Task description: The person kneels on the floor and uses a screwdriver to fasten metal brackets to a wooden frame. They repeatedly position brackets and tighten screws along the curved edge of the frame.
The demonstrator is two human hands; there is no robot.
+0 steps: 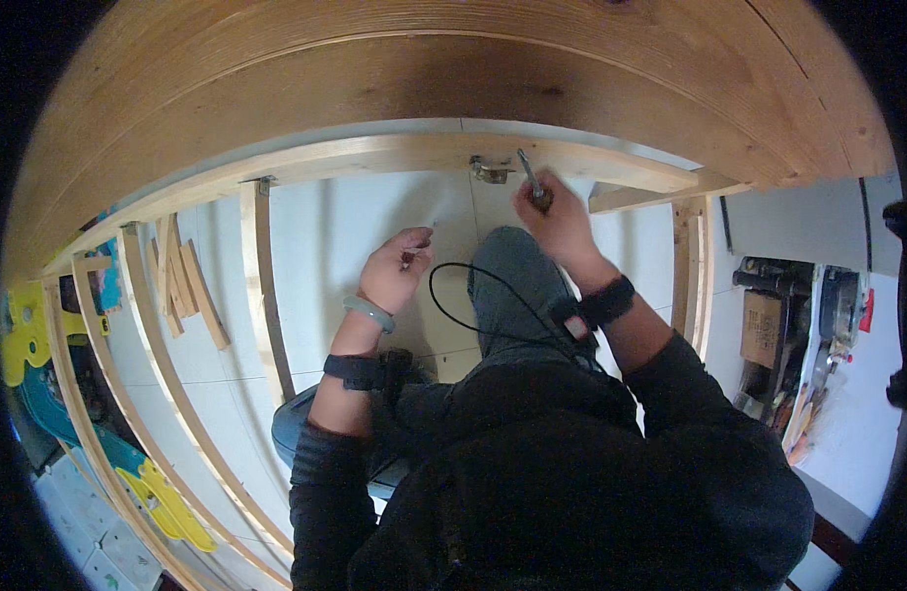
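Observation:
My right hand [569,229] is closed around a screwdriver [530,174], whose metal shaft points up toward a wooden rail [394,153]. Just left of the shaft tip, a small metal bracket [490,172] sits on the rail's lower edge. My left hand [392,268] is lower and further left, away from the rail. Its fingers are curled together, and a tiny pale thing shows at the fingertips, too small to name. A bracelet [369,312] is around that wrist.
Wooden slats [261,286] run down from the rail on the left, with loose wood strips [187,281] beyond them. A broad wooden board [453,74] spans the top. A black cable [443,305] loops over my knee. Shelves with a cardboard box [761,327] stand at right.

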